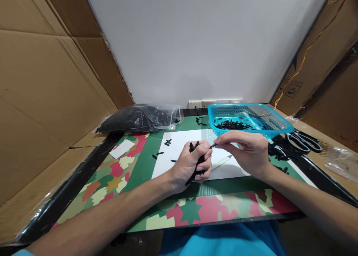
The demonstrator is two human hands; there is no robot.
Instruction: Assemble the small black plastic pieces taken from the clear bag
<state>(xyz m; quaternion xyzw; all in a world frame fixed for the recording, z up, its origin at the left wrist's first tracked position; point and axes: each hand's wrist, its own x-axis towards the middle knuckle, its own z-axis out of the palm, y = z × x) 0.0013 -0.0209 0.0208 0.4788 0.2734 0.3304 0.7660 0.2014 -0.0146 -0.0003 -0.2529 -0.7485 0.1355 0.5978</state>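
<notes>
My left hand (183, 166) is closed around a bunch of small black strips (191, 179), whose ends stick out above and below the fingers. In a pinch, my right hand (250, 151) holds one small black piece (213, 145) by its end, close against the left thumb and forefinger. Both hands are over a white sheet of paper (186, 137). A whitish pen-like tool with a dark tip (221, 162) lies on the paper between them. Several loose black pieces (167, 142) are scattered on and beside the sheet.
Behind my right hand stands a blue plastic basket (282, 129) with many black pieces. Scissors (303, 142) and more black pieces (278, 152) lie at the right. A zip bag of black material (134, 118) rests at the back left, near a white paper scrap (122, 149). Cardboard walls (56, 69) flank the table.
</notes>
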